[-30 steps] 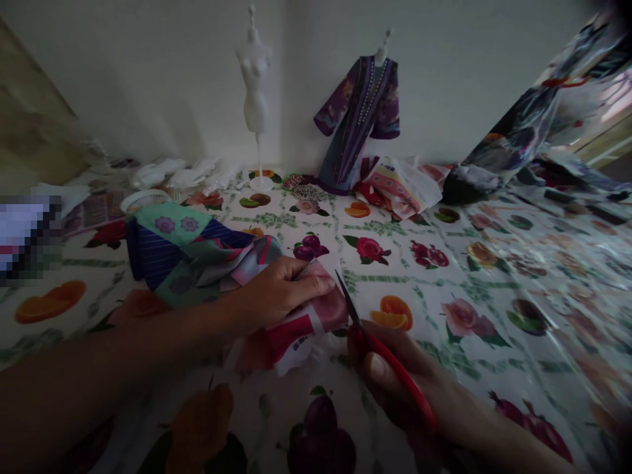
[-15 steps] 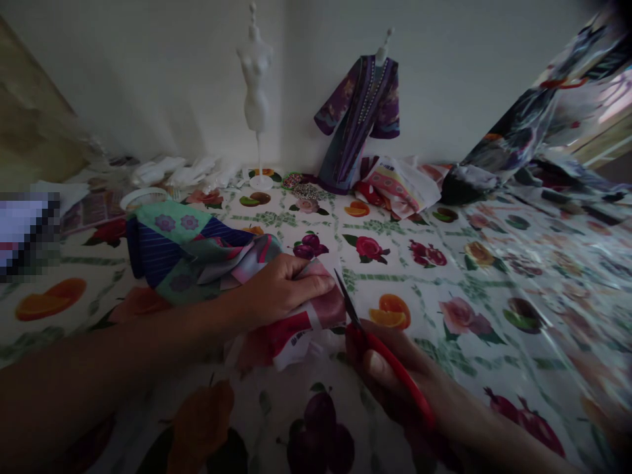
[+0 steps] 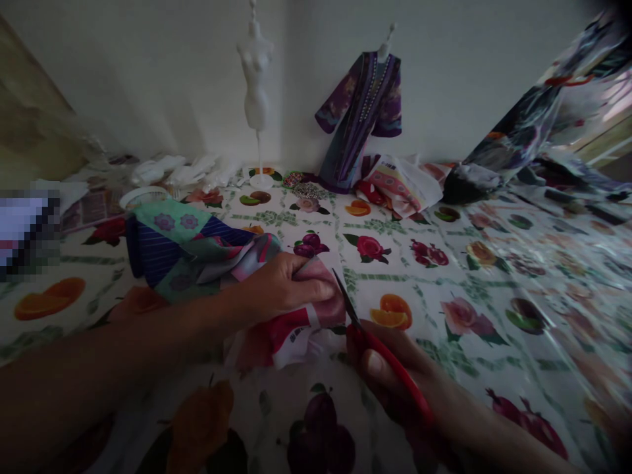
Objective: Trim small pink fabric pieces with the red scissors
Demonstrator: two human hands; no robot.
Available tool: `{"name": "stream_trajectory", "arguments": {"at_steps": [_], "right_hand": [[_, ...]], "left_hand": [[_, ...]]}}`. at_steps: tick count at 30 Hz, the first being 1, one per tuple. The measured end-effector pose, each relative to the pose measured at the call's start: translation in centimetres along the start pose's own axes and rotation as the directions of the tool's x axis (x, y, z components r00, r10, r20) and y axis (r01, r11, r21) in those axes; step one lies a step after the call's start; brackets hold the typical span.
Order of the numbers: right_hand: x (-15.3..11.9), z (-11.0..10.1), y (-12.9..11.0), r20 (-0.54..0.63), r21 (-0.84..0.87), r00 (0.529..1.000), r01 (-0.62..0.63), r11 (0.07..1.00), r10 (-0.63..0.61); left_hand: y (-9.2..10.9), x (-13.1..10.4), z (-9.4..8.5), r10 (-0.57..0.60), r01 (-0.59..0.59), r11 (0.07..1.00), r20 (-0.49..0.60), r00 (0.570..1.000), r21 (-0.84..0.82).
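Note:
My left hand [image 3: 281, 284] pinches a pink, red and white piece of fabric [image 3: 328, 309] near the middle of the view. My right hand [image 3: 395, 368] is closed round the handles of red scissors [image 3: 402, 372]. The dark blades point up and to the left, along the right edge of the fabric. Left of my left hand lies a bundle of patterned cloth [image 3: 172, 247] in green, striped blue and grey-pink. Part of it is hidden behind my hand and forearm.
A bare white mannequin [image 3: 257, 85] and one in a purple robe [image 3: 358, 122] stand by the wall. Crumpled printed fabric [image 3: 395, 184] lies beside the robe. Clear plastic wrapping [image 3: 528, 138] is at the right, and a white round rim [image 3: 143, 196] shows at the left.
The view has shifted very slightly. Both hands, the fabric and the scissors keep nearly the same places.

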State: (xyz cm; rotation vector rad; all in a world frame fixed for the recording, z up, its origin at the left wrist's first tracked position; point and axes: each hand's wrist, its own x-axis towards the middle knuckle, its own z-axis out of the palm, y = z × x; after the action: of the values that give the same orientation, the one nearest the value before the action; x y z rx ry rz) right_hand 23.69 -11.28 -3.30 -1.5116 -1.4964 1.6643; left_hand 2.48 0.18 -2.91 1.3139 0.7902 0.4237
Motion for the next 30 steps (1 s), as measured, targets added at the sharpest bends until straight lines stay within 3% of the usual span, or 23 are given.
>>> {"name": "stream_trajectory", "arguments": {"at_steps": [4,15,20,30], "right_hand": [[-0.12,-0.14,0.0,0.042,-0.01,0.999,0.02,1.0,-0.02],[0.18,-0.47,-0.21,0.05,-0.043,0.998,0.051,0.998,-0.049],[-0.02,-0.44,-0.42,0.045,-0.041,0.999,-0.005,0.999,0.007],[0.09,0.08,0.1,0.046,0.035,0.999,0.026,0.999,-0.028]], "left_hand": [[-0.08,0.15,-0.02,-0.021,0.027,0.995,0.067,0.998,-0.096],[-0.5,0.28,-0.07,-0.036,0.042,0.991,0.046,0.998,-0.126],[-0.49,0.16,0.07,-0.047,0.051,0.989,0.033,0.998,-0.139],[-0.49,0.21,0.11,-0.043,0.043,0.993,0.001,0.999,-0.111]]}}
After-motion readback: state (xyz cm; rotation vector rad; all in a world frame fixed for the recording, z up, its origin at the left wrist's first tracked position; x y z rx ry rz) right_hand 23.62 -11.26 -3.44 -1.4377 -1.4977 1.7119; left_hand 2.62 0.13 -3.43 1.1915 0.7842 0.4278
